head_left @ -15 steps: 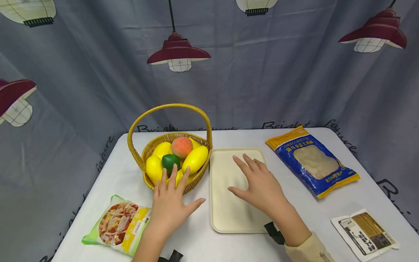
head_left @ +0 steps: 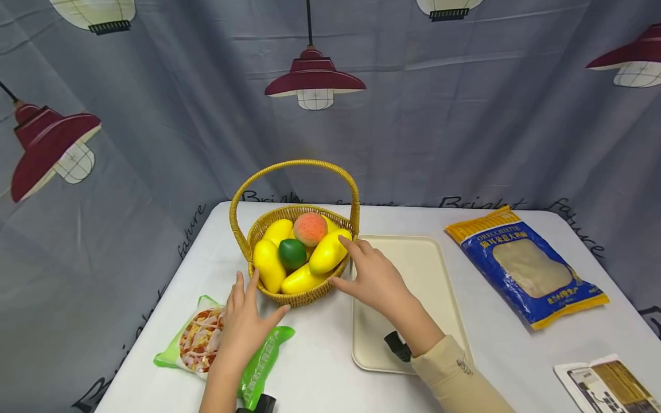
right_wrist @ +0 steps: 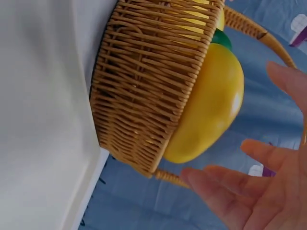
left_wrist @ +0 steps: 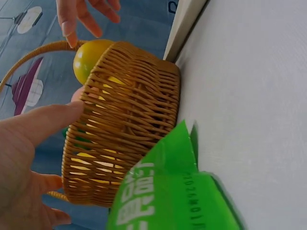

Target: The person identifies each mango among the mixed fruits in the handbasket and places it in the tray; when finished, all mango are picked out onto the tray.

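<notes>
A woven basket [head_left: 308,299] with a tall arched handle holds several yellow mangoes [head_left: 330,252], a peach [head_left: 310,229] and a dark green fruit [head_left: 292,254]. My left hand [head_left: 241,327], fingers spread, hovers at the basket's front left side, over a green-edged food bag [head_left: 202,338]. In the left wrist view its thumb overlaps the basket rim. My right hand [head_left: 376,282] reaches across the tray to the basket's right side. Its fingertips overlap the rightmost mango in the head view, while the right wrist view shows the relaxed fingers beside that mango [right_wrist: 208,105], holding nothing.
A cream rectangular tray [head_left: 428,269] lies right of the basket, under my right forearm. Farther right is a blue and yellow orecchiette bag [head_left: 532,267]. A flat white and brown packet [head_left: 611,385] lies near the front right. A grey curtain [head_left: 392,143] hangs behind the table.
The head view has turned slightly left. My right hand has moved left from over the tray to the basket's right side. My left hand has drawn back from the fruit toward the basket's left front.
</notes>
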A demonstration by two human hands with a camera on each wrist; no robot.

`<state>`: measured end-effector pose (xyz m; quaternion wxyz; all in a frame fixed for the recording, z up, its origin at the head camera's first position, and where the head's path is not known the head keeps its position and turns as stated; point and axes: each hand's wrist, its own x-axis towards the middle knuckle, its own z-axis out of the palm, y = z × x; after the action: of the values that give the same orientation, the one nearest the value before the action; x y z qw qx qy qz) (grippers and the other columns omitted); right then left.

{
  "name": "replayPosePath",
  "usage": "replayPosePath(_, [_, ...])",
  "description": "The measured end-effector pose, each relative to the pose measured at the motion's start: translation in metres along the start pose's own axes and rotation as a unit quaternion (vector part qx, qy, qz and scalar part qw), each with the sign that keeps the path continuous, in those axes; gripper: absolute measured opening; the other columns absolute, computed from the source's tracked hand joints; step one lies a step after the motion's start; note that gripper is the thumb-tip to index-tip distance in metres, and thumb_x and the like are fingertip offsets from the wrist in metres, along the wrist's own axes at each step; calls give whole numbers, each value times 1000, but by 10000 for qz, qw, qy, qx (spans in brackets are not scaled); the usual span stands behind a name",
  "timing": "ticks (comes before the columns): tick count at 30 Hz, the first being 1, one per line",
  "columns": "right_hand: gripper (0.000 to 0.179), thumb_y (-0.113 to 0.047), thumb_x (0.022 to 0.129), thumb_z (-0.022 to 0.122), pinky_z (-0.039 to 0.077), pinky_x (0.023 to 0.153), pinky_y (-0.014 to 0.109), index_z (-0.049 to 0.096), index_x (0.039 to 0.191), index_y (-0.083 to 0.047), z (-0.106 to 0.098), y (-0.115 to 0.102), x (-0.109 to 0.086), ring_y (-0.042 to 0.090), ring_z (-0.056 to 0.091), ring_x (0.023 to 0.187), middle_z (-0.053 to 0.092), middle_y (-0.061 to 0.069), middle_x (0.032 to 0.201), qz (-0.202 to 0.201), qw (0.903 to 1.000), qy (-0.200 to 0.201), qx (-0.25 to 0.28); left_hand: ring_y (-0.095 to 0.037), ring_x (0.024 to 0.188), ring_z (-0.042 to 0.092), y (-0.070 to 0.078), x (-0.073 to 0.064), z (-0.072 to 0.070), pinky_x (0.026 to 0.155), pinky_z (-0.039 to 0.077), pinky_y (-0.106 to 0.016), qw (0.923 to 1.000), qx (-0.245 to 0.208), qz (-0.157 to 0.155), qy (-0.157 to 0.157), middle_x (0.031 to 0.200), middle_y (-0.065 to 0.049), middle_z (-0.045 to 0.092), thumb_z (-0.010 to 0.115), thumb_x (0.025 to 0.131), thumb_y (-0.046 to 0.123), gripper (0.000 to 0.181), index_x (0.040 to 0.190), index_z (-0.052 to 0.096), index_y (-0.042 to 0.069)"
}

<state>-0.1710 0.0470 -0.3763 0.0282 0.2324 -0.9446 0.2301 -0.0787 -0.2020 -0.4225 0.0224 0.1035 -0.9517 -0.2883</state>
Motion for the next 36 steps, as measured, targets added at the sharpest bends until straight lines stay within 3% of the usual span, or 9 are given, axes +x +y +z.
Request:
replayPosePath(9, [93,-63,78,69,48,91,51,38,148,-11,11,-3,30,37,55,114,46,20,137,522,9981,-95,318,-49,141,8,-9,12,11,101,18,-73,9910,-1280,-386,-65,159,-19,-7,63,77,70,106,156,10,21])
replayPosePath(17, [96,-69,73,69,48,89,53,38,148,-20,16,-1,52,40,55,110,46,19,135,1068,9887,-435,958,-40,139,26,-9,16,19,106,26,-63,9771,-2084,-433,-12,158,-18,11,67,78,64,104,154,12,19])
replayPosePath(24, [98,-63,69,76,49,89,48,39,147,-16,14,-3,58,35,55,107,44,18,135,1086,9851,-681,1149,-40,135,33,-9,16,23,103,32,-61,9731,-2230,-572,120,155,-19,19,67,76,66,103,153,16,20])
replayPosePath(36, [101,-56,63,85,46,94,50,42,146,-18,19,15,52,34,52,116,41,16,141,589,9884,-76,1400,-41,134,35,-10,16,25,103,35,-58,9688,-2388,-633,180,153,-20,22,70,76,64,102,152,18,21])
